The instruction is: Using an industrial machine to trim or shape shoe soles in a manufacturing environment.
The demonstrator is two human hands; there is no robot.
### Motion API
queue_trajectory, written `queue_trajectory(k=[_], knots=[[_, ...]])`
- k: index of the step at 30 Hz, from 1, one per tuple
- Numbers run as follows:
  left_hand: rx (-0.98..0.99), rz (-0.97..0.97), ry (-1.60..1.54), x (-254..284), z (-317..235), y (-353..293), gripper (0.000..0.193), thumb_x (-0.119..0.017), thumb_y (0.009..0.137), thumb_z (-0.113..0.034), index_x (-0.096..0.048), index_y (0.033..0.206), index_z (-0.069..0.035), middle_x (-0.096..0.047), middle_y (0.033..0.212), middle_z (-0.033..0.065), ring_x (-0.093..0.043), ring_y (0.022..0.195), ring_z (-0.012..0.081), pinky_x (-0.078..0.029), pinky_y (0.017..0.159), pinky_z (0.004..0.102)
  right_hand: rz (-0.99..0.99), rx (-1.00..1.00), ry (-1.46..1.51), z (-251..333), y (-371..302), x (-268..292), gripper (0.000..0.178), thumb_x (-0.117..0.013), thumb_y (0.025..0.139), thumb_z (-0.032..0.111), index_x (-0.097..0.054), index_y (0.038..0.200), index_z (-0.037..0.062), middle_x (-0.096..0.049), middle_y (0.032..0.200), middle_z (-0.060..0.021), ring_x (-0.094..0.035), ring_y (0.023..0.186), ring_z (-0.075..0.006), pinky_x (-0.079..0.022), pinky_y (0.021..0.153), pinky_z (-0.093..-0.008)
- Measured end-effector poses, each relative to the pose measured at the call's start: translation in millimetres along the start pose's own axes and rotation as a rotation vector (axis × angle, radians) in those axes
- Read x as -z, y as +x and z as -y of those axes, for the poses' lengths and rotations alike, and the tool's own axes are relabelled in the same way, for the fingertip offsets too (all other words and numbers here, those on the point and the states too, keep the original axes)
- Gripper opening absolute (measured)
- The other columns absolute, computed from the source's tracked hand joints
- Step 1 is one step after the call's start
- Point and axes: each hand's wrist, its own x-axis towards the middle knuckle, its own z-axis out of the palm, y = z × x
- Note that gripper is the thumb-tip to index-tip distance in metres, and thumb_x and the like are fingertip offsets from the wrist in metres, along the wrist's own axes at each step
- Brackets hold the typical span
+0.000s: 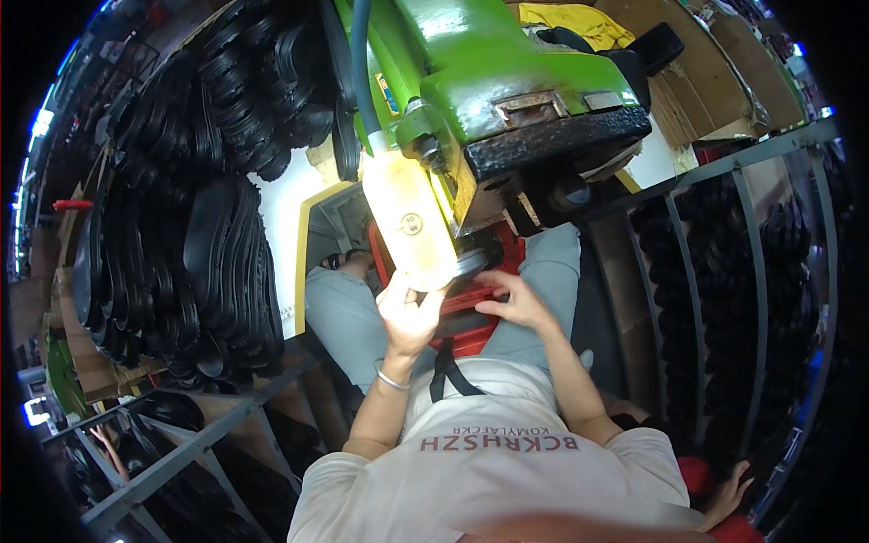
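A bright, cream-yellow elongated lamp (pixel 409 217) hangs on a blue-grey hose beside a green machine (pixel 507 81). Just under its lower end is my left hand (pixel 409 319), fingers curled in and partly covered by the lamp; what they grip cannot be made out. My right hand (pixel 520 303) stands a little to the right, thumb and fingers apart, with nothing seen between them. A dark rounded piece with a greyish edge (pixel 471 262) shows between the hands, below the machine head; whether either hand touches it is hidden. Red parts (pixel 466 299) lie behind my fingers.
Stacked black shoe soles (pixel 226 262) crowd the left, with more at the upper left (pixel 258 81). Metal racks (pixel 190 452) flank me; the right rack (pixel 756 262) holds dark items. Cardboard (pixel 697 90) and yellow cloth (pixel 579 25) sit behind the machine. Another person's hand (pixel 729 493) shows lower right.
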Motion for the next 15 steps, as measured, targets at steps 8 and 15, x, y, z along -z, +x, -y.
queue_trajectory(k=[8, 15], knots=[[0.079, 0.023, 0.091, -10, 15, 0, 0.036, -0.066, 0.077, 0.009, -0.051, 0.109, 0.006, -0.063, 0.096, 0.0122, -0.061, 0.085, 0.0135, -0.050, 0.077, 0.0237, -0.029, -0.113, 0.580, -35, -37, -16, 0.034, -0.064, 0.085, 0.008, -0.054, 0.116, -0.0042, -0.063, 0.103, -0.0102, -0.062, 0.085, -0.0145, -0.054, 0.073, -0.0283], [0.113, -0.013, -0.151, -49, -24, 8, 0.031, -0.073, 0.073, 0.006, -0.058, 0.101, 0.004, -0.065, 0.086, 0.0072, -0.059, 0.075, 0.0083, -0.049, 0.069, 0.0198, -0.010, -0.136, 0.563, -36, -54, -7, 0.025, -0.063, 0.083, 0.002, -0.058, 0.107, -0.0055, -0.065, 0.097, -0.0114, -0.064, 0.080, -0.0163, -0.055, 0.070, -0.0294]])
